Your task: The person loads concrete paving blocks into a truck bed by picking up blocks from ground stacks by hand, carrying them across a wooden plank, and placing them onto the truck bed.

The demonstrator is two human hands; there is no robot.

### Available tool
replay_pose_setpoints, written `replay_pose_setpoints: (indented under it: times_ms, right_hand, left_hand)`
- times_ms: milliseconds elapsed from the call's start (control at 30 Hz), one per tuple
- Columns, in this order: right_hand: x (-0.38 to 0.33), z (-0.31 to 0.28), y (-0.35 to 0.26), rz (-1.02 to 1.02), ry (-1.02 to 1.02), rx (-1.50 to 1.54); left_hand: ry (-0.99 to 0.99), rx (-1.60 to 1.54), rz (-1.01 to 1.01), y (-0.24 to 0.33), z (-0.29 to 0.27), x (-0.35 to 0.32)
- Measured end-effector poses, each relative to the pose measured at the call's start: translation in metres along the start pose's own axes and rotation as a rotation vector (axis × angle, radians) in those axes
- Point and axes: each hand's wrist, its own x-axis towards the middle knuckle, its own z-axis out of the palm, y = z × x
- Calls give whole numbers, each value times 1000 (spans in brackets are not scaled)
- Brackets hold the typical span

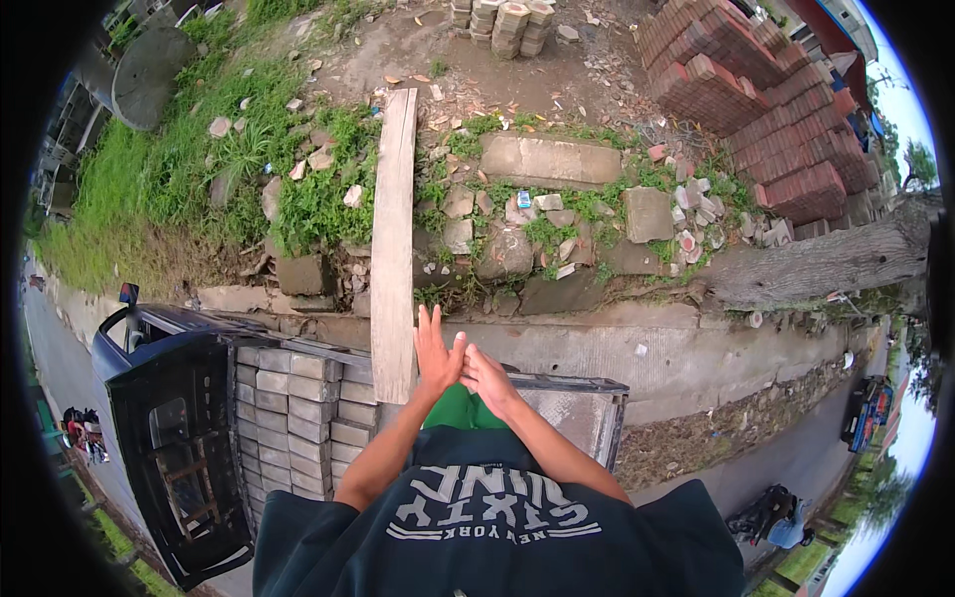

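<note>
My left hand point(435, 355) is raised in front of my body with its fingers stretched upward. Beside it, my right hand point(484, 376) leans against its palm side, fingers extended and partly hidden. Neither holds anything I can see. Just left of the hands a long wooden plank point(394, 209) runs from the truck bed out over the ditch edge to the far ground. Stacked grey concrete blocks point(290, 418) fill the bed to my left, close to the plank's near end.
A dark truck cab point(169, 428) stands at left. The bare truck bed point(564, 418) lies right of me. Beyond a concrete gutter point(597, 348) are weeds, stones and a slab point(552, 162). Red brick stacks point(796, 149), a tree trunk point(826, 261) and hexagonal pavers point(510, 30) stand farther off.
</note>
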Motion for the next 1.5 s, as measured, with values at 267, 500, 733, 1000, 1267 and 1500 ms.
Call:
replay_pose_setpoints:
  times_ms: [267,500,733,1000,1267,1500]
  right_hand:
    - [117,7,-175,-67,-81,133]
    - [300,-58,-304,-157,-315,377]
    - [627,-175,-468,-154,-259,340]
    - [828,-60,-704,-116,-303,193]
    - [1055,-18,-842,-206,-19,-119]
    - [1145,49,-989,-200,-320,-273]
  left_hand:
    - [-30,340,433,94,-68,182]
    - [-209,213,879,97,48,398]
    - [-329,167,930,-4,209,713]
    - [-295,-166,231,-25,144,950]
    - [-238,-1053,-445,-109,173,1293]
    - [-66,-1247,-750,-83,96,1499]
